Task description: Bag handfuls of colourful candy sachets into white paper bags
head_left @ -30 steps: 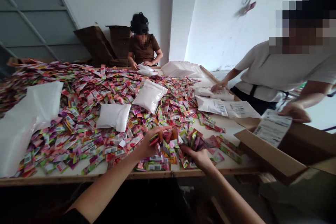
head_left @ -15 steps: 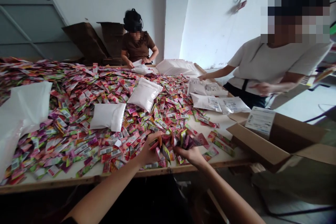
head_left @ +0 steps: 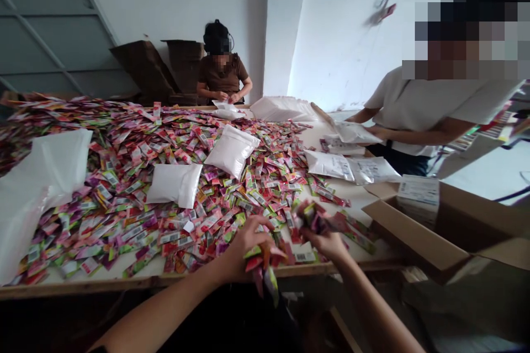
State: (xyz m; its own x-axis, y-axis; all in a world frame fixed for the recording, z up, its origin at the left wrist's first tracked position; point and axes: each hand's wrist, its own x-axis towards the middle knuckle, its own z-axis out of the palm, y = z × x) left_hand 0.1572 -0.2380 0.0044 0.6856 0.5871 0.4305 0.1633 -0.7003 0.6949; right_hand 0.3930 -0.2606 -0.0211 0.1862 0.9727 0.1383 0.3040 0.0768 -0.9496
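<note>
My left hand (head_left: 242, 248) is closed round a bunch of small colourful sachets (head_left: 265, 266), which fan out past its fingers over the table's near edge. Off to its right, my right hand (head_left: 330, 244) grips a second bunch of sachets (head_left: 313, 218), slightly blurred, just above the table top. A wide heap of loose sachets (head_left: 136, 187) in pink, red, green and purple spreads beneath and beyond both hands. On the heap lie two filled white pouches, one nearer (head_left: 174, 183) and one farther (head_left: 232, 150).
White bags (head_left: 62, 162) lie at the left. An open cardboard box (head_left: 418, 231) with labelled packets stands at the right, near labelled white parcels (head_left: 331, 165). One person (head_left: 223, 74) sits at the far side; another (head_left: 422, 99) stands at the right, handling a parcel.
My hands have moved apart, each with its own bunch: the left lower and nearer me, the right a little rightward. The person at right has lifted a white parcel.
</note>
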